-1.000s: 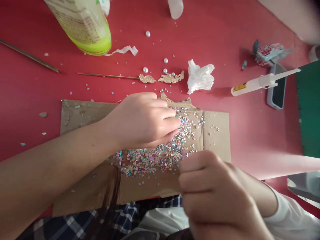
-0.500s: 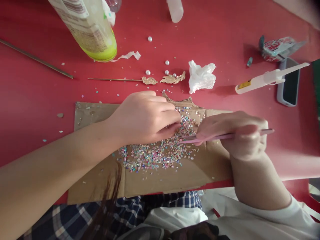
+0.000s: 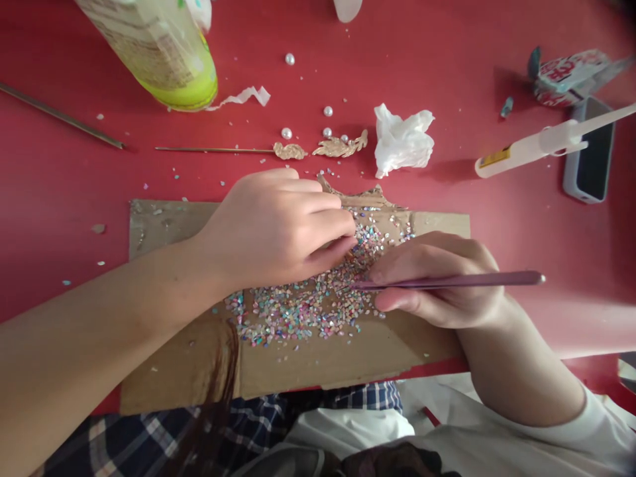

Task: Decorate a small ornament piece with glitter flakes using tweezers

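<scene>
My right hand (image 3: 442, 278) grips pink tweezers (image 3: 472, 281), their tips down among small multicoloured shell-like chips (image 3: 303, 308). Those chips lie scattered in a thick layer over a flat piece of brown cardboard (image 3: 308, 364). To the left, my left hand (image 3: 293, 228) rests palm down over the chips with its fingers curled and close together. Whatever those fingertips hold, if anything, is hidden beneath them. Just beyond this hand lie a gold hairpin stick (image 3: 213, 150) with a leaf-shaped end and a separate gold leaf piece (image 3: 340, 146).
White pearl beads (image 3: 289, 59) and a crumpled tissue (image 3: 403, 142) lie on the red table (image 3: 422, 59). A green-bottomed bottle (image 3: 173, 66) stands far left, near a metal rod (image 3: 59, 118). At right are a white glue bottle (image 3: 527, 152), a phone-like device (image 3: 591, 159) and a crumpled wrapper (image 3: 566, 76).
My right hand has turned and moved slightly left, and the tweezers' arms, apart before, are now pressed together. My left hand stays over the chips. The whole view has shifted slightly.
</scene>
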A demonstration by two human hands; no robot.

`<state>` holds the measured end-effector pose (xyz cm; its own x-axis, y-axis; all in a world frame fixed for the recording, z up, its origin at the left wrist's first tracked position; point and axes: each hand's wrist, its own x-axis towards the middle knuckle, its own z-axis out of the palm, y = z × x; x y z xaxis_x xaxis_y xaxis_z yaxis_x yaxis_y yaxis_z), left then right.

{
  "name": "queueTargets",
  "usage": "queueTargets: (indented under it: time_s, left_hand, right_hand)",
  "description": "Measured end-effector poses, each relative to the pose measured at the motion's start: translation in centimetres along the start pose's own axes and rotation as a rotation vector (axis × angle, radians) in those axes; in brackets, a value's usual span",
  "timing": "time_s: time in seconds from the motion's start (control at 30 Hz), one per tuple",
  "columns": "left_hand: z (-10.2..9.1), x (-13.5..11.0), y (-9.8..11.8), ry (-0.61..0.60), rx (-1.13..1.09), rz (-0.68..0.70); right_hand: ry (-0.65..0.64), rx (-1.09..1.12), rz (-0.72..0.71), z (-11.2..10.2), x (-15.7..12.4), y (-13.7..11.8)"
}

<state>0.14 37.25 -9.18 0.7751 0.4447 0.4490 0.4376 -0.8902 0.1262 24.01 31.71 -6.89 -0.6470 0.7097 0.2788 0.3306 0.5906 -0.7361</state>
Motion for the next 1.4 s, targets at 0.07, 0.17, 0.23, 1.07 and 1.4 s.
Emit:
queueTargets:
  time_s: [0.07, 0.17, 0.23, 1.07, 1.4]
  left_hand:
    - [0.04, -0.03, -0.03, 0.007, 0.002, 0.013]
    - [0.07, 0.0, -0.05, 0.011, -0.006, 0.018]
    - [0.07, 0.04, -0.05, 0.01, -0.018, 0.013]
    - [-0.04, 0.03, -0.06, -0.035, -0.062, -0.012]
    - [0.02, 0.06, -0.03, -0.046, -0.051, -0.015]
  right_hand:
    - [0.016, -0.053, -0.038, 0.16, -0.07, 0.02]
    - [-0.001, -0.095, -0.073, 0.27, -0.14, -0.02]
    - [-0.008, -0.108, -0.094, 0.35, -0.16, -0.08]
    - [-0.003, -0.124, -0.12, 0.73, -0.14, -0.09]
    - [-0.013, -0.142, -0.1, 0.71, -0.06, -0.17]
